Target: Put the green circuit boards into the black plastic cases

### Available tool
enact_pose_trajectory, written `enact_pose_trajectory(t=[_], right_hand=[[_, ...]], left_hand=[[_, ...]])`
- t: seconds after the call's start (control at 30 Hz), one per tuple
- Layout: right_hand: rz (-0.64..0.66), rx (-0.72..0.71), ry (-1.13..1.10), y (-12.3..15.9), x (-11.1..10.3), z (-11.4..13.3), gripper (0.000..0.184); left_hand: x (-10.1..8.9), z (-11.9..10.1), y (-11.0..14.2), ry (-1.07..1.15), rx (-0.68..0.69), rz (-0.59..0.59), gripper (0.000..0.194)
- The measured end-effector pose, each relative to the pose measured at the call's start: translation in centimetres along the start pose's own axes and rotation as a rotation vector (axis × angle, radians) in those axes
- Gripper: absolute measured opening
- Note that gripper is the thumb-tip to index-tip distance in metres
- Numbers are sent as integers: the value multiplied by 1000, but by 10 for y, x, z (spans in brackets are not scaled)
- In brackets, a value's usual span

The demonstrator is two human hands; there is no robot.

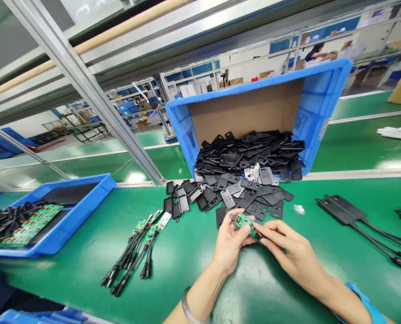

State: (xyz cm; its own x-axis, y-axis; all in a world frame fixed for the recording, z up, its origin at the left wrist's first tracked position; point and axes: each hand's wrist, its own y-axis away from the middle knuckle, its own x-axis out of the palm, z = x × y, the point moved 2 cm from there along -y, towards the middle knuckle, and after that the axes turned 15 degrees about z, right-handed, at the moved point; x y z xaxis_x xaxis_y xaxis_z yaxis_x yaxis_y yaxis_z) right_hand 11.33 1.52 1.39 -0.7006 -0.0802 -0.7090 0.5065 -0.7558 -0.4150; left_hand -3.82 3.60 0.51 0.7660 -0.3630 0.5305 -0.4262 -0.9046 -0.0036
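Green circuit board (246, 222) (display (239, 219) upward) rests in the left hand (228, 245).

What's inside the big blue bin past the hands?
A heap of flat black pieces, with brown cardboard behind them. Whatever lies under the top pieces is covered.

The circuit board (245, 222) below centre is green, the covers (241, 155) mid-frame black, the upper-right bin (317, 105) blue, the tabletop (183, 279) green.
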Motion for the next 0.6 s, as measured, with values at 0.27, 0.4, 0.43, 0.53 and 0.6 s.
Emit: enact_pose_trajectory(t=[0.27, 0.4, 0.43, 0.53, 0.6], right_hand=[[51, 29, 17, 0, 4, -3, 33], [81, 73, -10, 1, 8, -4, 31], [89, 102, -34, 1, 8, -5, 29], [116, 231, -124, -1, 7, -8, 23], [179, 328, -174, -3, 6, -10, 19]], left_hand=[[2, 5, -1, -48, -25, -34, 37], [3, 8, -1, -82, 5, -86, 24], [4, 7, -2, -87, 12, -93, 22], [3, 5, -2, -99, 21, -109, 21], [2, 4, -2, -104, 20, -111, 22]])
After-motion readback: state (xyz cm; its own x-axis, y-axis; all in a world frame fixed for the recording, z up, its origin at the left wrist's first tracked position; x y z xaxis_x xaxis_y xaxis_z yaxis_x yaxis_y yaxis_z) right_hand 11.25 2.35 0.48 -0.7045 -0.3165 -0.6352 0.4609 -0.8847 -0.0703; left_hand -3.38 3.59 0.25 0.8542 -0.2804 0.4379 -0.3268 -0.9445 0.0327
